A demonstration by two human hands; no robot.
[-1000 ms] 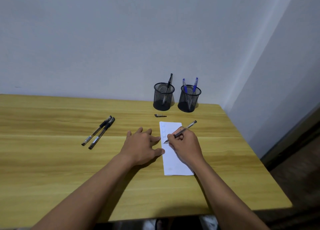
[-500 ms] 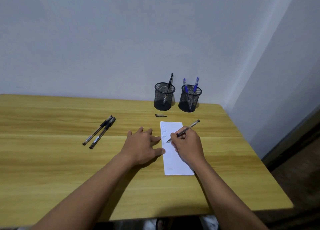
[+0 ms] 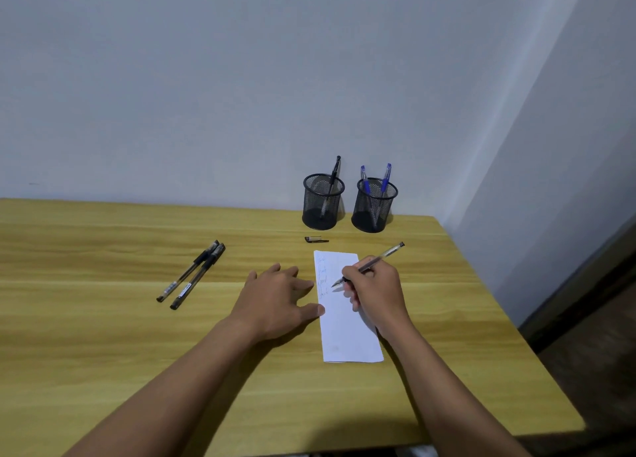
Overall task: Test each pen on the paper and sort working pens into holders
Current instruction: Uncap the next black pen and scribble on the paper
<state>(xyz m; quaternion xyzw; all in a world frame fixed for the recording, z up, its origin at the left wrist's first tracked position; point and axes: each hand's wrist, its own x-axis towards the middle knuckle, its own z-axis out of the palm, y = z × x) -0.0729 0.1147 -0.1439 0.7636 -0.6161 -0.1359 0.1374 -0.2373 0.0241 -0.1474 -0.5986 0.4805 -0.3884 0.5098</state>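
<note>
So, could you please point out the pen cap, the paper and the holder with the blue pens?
pen cap [image 3: 316, 239]: head view, middle of the cap.
paper [image 3: 347, 336]: head view, blank lower part.
holder with the blue pens [image 3: 373, 212]: head view, mesh wall.

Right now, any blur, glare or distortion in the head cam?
Head view: wide-angle bend along the yellow wooden table's edges; no glare; soft forearm shadows; faint scribbles on the white paper strip are too small to read.

Plain pale wall [image 3: 241, 78], wooden table [image 3: 103, 336], dark floor [image 3: 592, 370]
</note>
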